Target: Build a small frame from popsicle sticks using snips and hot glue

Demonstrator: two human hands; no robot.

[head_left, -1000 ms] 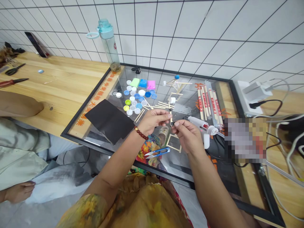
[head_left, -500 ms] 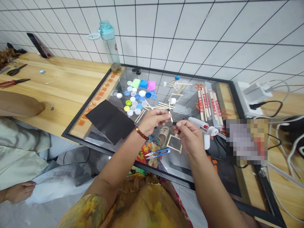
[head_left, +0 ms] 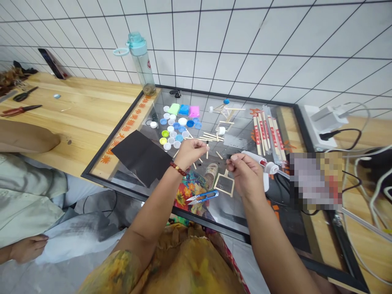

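My left hand [head_left: 192,151], a beaded bracelet at its wrist, pinches a short wooden stick [head_left: 207,152] that has a black tip. Between thumb and finger, my right hand [head_left: 244,169] grips a small black piece [head_left: 228,156]; the fingers hide part of it. Under the hands, on the glass top, lie a short loose stick [head_left: 219,155] and a square wooden frame [head_left: 215,188]. Blue-handled thread snips [head_left: 203,197] rest nearer to me. Farther back is a stick-built model [head_left: 227,124] with bottle caps fixed to it.
Coloured caps [head_left: 179,138], clay packs [head_left: 184,110] and a black sheet [head_left: 143,157] lie leftward. Wrapped chopsticks [head_left: 260,132], a glue gun [head_left: 260,160] and a power strip [head_left: 315,126] are on the right. A bottle [head_left: 143,67] stands behind. Another person's hand [head_left: 29,248] is at left.
My hands have drawn apart. The left hand has moved leftward with the stick, away from the right hand, which keeps the black piece. The view has shifted slightly.
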